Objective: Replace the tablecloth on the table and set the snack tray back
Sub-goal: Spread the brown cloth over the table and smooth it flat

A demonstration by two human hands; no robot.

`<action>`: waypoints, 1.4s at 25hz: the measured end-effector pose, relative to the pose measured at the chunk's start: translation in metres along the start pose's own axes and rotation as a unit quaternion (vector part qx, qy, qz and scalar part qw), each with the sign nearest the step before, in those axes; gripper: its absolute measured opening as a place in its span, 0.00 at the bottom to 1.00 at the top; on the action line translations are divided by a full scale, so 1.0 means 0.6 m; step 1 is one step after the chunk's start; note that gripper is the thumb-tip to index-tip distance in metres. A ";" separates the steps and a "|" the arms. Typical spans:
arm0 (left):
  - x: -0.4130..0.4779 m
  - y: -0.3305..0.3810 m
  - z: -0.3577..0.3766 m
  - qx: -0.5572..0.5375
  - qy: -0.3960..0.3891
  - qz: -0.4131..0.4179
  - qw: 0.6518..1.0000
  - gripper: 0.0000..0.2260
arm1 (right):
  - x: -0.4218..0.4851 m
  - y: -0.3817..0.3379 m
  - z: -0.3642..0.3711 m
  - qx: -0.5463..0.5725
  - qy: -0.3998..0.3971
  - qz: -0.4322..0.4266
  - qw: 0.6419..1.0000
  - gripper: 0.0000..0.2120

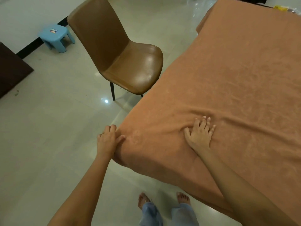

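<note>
Tablecloth (236, 70) spread flat, long axis 7-to-1 o'clock. Left hand (108, 137) clamped on its 8 o'clock corner. Right hand (199, 134) flat, fingers spread, pressing cloth. Wrinkle (244, 119) runs toward 3 o'clock, right hand nearer. Snack tray not seen.

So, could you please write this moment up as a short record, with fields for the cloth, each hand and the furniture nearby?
cloth: orange-brown terry tablecloth, spread out and draped over the near corner, with wrinkles around the hands
left hand: grips the cloth at the draped corner, thumb on top
right hand: lies flat on top of the cloth, fingers spread, pressing it down
seat: brown leather-look chair with dark legs, beside the cloth's left edge
background: small light-blue plastic stool near the wall
</note>
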State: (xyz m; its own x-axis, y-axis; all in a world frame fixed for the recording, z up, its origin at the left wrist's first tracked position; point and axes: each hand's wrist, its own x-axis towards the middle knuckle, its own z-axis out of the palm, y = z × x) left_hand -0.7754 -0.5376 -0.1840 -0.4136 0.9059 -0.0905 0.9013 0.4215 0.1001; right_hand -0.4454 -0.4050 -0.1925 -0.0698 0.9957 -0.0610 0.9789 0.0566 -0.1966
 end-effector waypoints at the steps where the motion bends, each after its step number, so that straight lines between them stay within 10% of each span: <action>1: 0.005 -0.002 -0.001 -0.009 -0.026 -0.036 0.999 0.25 | -0.004 -0.027 0.003 0.001 0.004 0.029 1.000 0.38; 4: 0.008 0.013 0.005 -0.158 -0.187 -0.118 0.962 0.32 | -0.011 -0.065 0.014 -0.001 0.019 0.043 0.999 0.41; 8: -0.002 0.092 -0.006 -0.484 -0.429 -0.198 0.736 0.34 | -0.015 -0.081 0.025 -0.006 0.011 0.025 1.000 0.43; 11: -0.006 0.119 -0.006 -0.498 -0.483 -0.245 0.677 0.34 | -0.025 -0.090 0.027 0.001 0.018 0.028 0.999 0.42; 18: 0.006 0.092 0.034 -0.308 -0.598 -0.223 0.706 0.47 | -0.032 -0.071 0.033 -0.025 0.029 0.044 0.998 0.40; 25: 0.047 0.042 0.062 -0.603 -0.491 -0.379 0.502 0.24 | -0.004 -0.079 0.027 -0.021 0.063 0.019 0.998 0.33; 30: 0.049 -0.019 0.016 -0.691 -0.448 -0.330 0.462 0.12 | 0.003 -0.076 0.020 -0.081 0.059 0.022 0.995 0.27; 35: 0.062 -0.096 -0.020 -0.576 -0.549 -0.262 0.546 0.40 | 0.007 -0.086 0.015 -0.068 0.027 0.082 0.994 0.27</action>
State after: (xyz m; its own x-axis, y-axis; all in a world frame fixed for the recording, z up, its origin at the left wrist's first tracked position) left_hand -0.8442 -0.5279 -0.1812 0.3216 0.3450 -0.8818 -0.2444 0.9299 0.2747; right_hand -0.4980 -0.4042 -0.1918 0.0987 0.9947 -0.0274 0.9936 -0.1001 -0.0532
